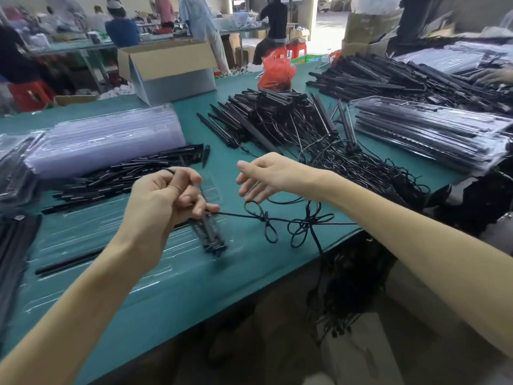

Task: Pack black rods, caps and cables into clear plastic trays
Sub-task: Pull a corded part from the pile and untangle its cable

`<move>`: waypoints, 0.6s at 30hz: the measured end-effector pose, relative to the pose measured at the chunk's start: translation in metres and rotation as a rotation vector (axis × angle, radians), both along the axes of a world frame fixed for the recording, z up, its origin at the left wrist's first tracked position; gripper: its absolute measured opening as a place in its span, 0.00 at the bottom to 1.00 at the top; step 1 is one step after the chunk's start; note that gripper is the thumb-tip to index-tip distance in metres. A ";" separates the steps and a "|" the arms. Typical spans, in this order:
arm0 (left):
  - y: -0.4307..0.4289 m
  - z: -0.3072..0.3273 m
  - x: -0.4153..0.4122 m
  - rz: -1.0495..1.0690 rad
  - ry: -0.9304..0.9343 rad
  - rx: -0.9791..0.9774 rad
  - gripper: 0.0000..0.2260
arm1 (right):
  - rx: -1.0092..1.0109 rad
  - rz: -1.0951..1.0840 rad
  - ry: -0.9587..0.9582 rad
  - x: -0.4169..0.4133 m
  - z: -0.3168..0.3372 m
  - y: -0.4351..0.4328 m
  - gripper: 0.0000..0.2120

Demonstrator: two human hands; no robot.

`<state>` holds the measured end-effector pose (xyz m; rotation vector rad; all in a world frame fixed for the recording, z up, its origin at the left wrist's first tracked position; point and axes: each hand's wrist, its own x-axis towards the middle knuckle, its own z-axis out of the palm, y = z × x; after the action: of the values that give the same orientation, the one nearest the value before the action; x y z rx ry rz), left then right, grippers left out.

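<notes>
Across lower left of frame, on teal table [177, 295]: clear tray [83, 237], flat, long axis left to right. Above its right end, left hand [163, 198], fingers curled, pinching black cable [241, 216] and a blurred rod bundle [209, 237]. Cable stretched rightward, looped just beneath right hand [266, 173]; fingers [245, 187] spread, gripping nothing. Nearer the loops: right hand. Probable next move: gathering loops leftward toward tray.
</notes>
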<state>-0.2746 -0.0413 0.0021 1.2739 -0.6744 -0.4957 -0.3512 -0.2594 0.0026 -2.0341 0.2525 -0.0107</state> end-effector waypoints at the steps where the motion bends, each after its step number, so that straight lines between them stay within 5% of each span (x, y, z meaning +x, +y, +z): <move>1: 0.000 -0.001 0.002 0.017 0.015 0.004 0.11 | 0.002 -0.011 -0.039 -0.008 0.000 0.002 0.25; 4: -0.004 -0.003 0.005 0.042 0.052 -0.011 0.12 | 0.061 0.040 -0.123 -0.026 -0.005 0.027 0.26; 10: -0.003 -0.002 0.012 0.027 0.032 -0.005 0.10 | -0.297 0.054 -0.225 -0.025 -0.023 0.065 0.20; 18: 0.009 -0.002 0.007 -0.072 -0.003 0.140 0.06 | 0.174 -0.042 -0.055 0.038 -0.016 0.056 0.31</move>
<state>-0.2672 -0.0322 0.0002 1.3852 -0.6995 -0.6090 -0.3136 -0.2035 -0.0132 -1.8521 0.2529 -0.0681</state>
